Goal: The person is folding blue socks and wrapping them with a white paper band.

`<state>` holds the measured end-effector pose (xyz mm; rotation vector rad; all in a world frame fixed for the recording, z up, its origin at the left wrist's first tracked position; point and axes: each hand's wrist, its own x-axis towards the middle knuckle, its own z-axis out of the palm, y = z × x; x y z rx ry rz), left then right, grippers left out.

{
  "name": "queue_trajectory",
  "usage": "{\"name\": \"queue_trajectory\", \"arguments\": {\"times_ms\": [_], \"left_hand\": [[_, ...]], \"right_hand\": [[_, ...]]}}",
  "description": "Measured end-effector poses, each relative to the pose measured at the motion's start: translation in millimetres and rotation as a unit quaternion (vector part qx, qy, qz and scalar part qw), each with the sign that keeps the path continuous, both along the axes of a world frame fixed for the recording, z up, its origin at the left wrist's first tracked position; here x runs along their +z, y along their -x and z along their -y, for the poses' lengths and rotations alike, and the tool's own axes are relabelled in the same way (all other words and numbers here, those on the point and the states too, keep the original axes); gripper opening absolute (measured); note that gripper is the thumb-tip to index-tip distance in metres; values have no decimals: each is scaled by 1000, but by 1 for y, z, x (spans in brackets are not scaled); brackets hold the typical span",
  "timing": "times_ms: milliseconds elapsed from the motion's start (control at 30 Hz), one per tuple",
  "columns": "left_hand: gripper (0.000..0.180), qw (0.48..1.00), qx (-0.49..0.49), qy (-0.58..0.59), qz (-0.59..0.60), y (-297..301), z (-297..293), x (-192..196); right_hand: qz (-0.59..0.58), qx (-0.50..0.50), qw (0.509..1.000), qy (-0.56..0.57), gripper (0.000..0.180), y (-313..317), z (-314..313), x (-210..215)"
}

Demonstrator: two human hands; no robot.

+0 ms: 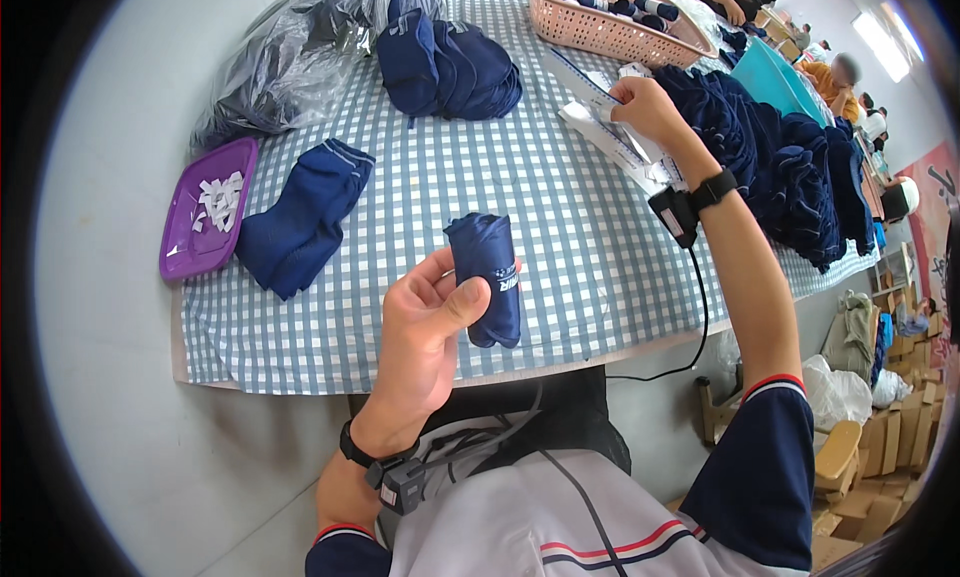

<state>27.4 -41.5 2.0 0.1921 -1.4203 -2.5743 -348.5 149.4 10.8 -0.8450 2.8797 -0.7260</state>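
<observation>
Your left hand (425, 322) is clamped around a rolled navy sock bundle (487, 277), thumb across its front, held near you over the blue-checked tablecloth (520, 197). Your right hand (645, 107) reaches far right, fingers pinched on a white label strip (600, 127) beside a heap of navy socks (780, 167). Far off stand a pink basket (610, 32) and, at left, a purple tray (205, 222).
</observation>
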Motion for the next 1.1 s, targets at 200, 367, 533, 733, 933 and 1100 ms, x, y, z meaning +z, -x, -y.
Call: {"name": "queue_trajectory", "arguments": {"times_ms": [200,367,533,733,933,1100], "left_hand": [[49,1000,-2,2,-1,18,-9,-17],[56,999,41,-26,3,5,17,-36],[44,999,-44,23,-19,23,1,-35],[45,997,-68,-29,-7,22,-32,-27],[49,995,-81,-50,-22,23,-36,-19],[55,998,-55,-17,0,24,-37,-13]], "right_hand": [[-158,56,971,171,24,-78,-25,58],[-96,273,861,419,25,-183,18,59],[-104,206,856,462,12,-249,-9,38],[52,78,872,481,20,-270,-31,25],[174,56,838,514,8,-279,-21,27],[156,33,856,492,13,-266,-23,25]]}}
